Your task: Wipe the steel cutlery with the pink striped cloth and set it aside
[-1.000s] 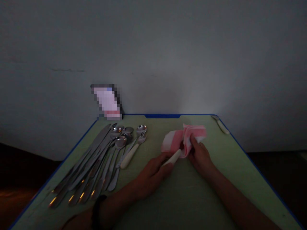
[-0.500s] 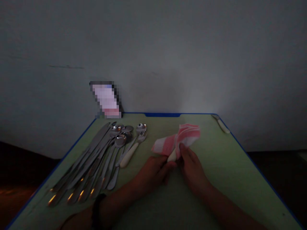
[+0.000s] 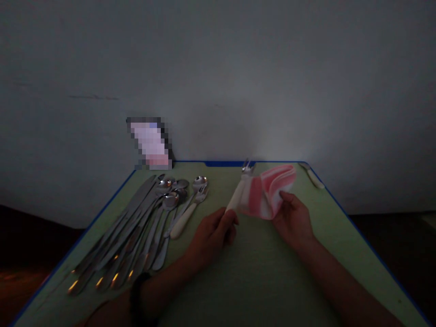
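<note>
Held by the end of its pale handle, a fork point(image 3: 235, 196) tilts up over the middle of the table, its metal tines pointing to the wall. My left hand point(image 3: 215, 231) is closed round that handle end. To the right, my right hand point(image 3: 295, 220) pinches a folded pink-and-white striped cloth point(image 3: 269, 190). The cloth's left edge lies against or just behind the fork handle; I cannot tell whether they touch. Left of my hands, another pale-handled fork point(image 3: 185, 220) lies beside a spoon point(image 3: 199, 183).
Many metal spoons and knives lie in a pile point(image 3: 136, 231) on the left of the green table point(image 3: 259, 281). A pale-handled utensil point(image 3: 314, 177) rests at the far right corner. A blurred phone-like device point(image 3: 150, 143) leans on the wall behind.
My right hand has drawn the cloth to the right, away from the fork. The fork's tines and more of its handle now show. My left hand has shifted slightly left.
</note>
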Motion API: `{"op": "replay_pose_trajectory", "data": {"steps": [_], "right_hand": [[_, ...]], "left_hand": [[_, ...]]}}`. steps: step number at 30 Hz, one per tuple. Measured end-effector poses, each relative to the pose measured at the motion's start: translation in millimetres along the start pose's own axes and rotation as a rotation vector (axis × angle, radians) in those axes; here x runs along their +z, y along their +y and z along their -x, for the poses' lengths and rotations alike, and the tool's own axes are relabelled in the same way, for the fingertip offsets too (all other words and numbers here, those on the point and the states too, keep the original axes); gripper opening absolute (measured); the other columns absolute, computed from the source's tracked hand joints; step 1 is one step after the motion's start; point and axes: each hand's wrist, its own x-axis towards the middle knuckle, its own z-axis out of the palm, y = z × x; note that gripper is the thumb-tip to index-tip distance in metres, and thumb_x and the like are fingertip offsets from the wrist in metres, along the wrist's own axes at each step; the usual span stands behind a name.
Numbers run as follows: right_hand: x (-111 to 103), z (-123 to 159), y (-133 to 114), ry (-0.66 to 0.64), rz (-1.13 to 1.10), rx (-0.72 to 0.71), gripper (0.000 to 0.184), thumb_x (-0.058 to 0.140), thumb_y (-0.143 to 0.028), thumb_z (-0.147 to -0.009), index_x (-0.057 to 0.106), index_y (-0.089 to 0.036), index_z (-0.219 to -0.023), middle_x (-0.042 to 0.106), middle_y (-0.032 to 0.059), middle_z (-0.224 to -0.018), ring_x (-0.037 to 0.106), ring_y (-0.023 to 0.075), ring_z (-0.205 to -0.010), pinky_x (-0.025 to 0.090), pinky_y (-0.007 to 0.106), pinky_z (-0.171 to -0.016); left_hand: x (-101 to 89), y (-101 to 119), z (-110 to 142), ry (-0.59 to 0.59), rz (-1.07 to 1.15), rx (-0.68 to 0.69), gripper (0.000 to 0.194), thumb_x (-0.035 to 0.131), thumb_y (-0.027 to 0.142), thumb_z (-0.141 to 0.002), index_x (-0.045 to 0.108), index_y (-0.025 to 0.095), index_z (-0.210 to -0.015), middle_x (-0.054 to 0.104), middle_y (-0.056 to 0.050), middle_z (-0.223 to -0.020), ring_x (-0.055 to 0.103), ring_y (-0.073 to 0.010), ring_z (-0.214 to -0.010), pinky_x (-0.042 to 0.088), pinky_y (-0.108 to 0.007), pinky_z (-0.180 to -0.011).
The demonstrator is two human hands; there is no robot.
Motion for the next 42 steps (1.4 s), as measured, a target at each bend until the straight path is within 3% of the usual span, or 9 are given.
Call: {"op": "replay_pose_trajectory", "data": {"steps": [3, 9, 17, 23, 27, 32, 36, 42], "right_hand": [[4, 7, 11, -0.086, -0.023, 0.12, 0.013, 0.05, -0.016, -0.066, 0.06, -0.019, -0.073, 0.067, 0.0017, -0.07, 0.062, 0.0206, -0.082, 0.048, 0.036, -0.08], [15, 25, 33, -0.177, -0.021, 0.234, 0.017, 0.046, -0.022, -0.07, 0.06, -0.017, -0.079, 0.068, 0.0057, -0.08, 0.061, 0.0219, -0.089, 0.045, 0.038, -0.084], [16, 25, 26, -0.208, -0.117, 0.197, 0.033, 0.035, -0.039, -0.079, 0.058, -0.02, -0.094, 0.064, 0.0056, -0.101, 0.058, 0.021, -0.095, 0.045, 0.038, -0.084], [10, 19, 34, -0.061, -0.059, 0.273, 0.015, 0.044, -0.022, -0.075, 0.058, -0.018, -0.077, 0.065, 0.003, -0.075, 0.059, 0.0163, -0.072, 0.047, 0.03, -0.075], [1, 13, 39, -0.037, 0.0, 0.22, 0.006, 0.052, -0.016, -0.071, 0.057, -0.018, -0.071, 0.061, -0.0008, -0.064, 0.057, 0.0131, -0.063, 0.048, 0.026, -0.07], [1, 14, 32, -0.104, -0.116, 0.247, 0.017, 0.043, -0.017, -0.074, 0.06, -0.02, -0.078, 0.065, 0.0005, -0.075, 0.061, 0.0158, -0.079, 0.047, 0.03, -0.079], [-1, 17, 27, -0.144, -0.142, 0.193, 0.021, 0.043, -0.029, -0.077, 0.062, -0.023, -0.085, 0.067, -0.0003, -0.089, 0.06, 0.0175, -0.091, 0.046, 0.035, -0.086], [0, 22, 33, -0.212, -0.084, 0.165, 0.022, 0.049, -0.039, -0.077, 0.063, -0.026, -0.086, 0.067, -0.0007, -0.091, 0.059, 0.0184, -0.091, 0.049, 0.035, -0.079]], "left_hand": [[-1.3, 1, -1, 0.044, -0.041, -0.003, 0.039, 0.03, 0.046, -0.09, 0.051, 0.017, -0.076, 0.048, 0.005, -0.051, 0.045, -0.0096, -0.046, 0.035, -0.02, -0.046], [0.6, 0, 0, -0.04, -0.243, 0.047, 0.045, 0.033, 0.046, -0.089, 0.05, 0.016, -0.06, 0.049, 0.004, -0.048, 0.047, -0.0095, -0.046, 0.033, -0.02, -0.048], [-0.1, 2, 0, -0.024, -0.301, 0.058, 0.044, 0.034, 0.042, -0.09, 0.054, 0.016, -0.061, 0.055, 0.003, -0.051, 0.05, -0.0099, -0.048, 0.034, -0.019, -0.049], [1.6, 0, 0, -0.082, -0.335, 0.118, 0.042, 0.035, 0.041, -0.09, 0.059, 0.016, -0.067, 0.061, 0.002, -0.058, 0.054, -0.0105, -0.053, 0.035, -0.019, -0.052], [3.3, -3, 2, -0.093, -0.408, 0.19, 0.039, 0.038, 0.04, -0.09, 0.061, 0.016, -0.069, 0.062, 0.001, -0.06, 0.055, -0.0111, -0.056, 0.036, -0.02, -0.055], [3.3, -4, 4, -0.121, -0.412, 0.201, 0.038, 0.038, 0.04, -0.09, 0.059, 0.016, -0.069, 0.061, 0.001, -0.058, 0.055, -0.0104, -0.054, 0.037, -0.019, -0.055], [1.4, -3, 4, -0.101, -0.379, 0.204, 0.037, 0.037, 0.037, -0.091, 0.057, 0.016, -0.066, 0.06, 0.002, -0.056, 0.055, -0.0096, -0.053, 0.037, -0.019, -0.055], [2.5, -5, 3, -0.098, -0.361, 0.176, 0.034, 0.039, 0.035, -0.091, 0.056, 0.016, -0.068, 0.059, 0.004, -0.053, 0.055, -0.0089, -0.049, 0.037, -0.017, -0.052]]}}
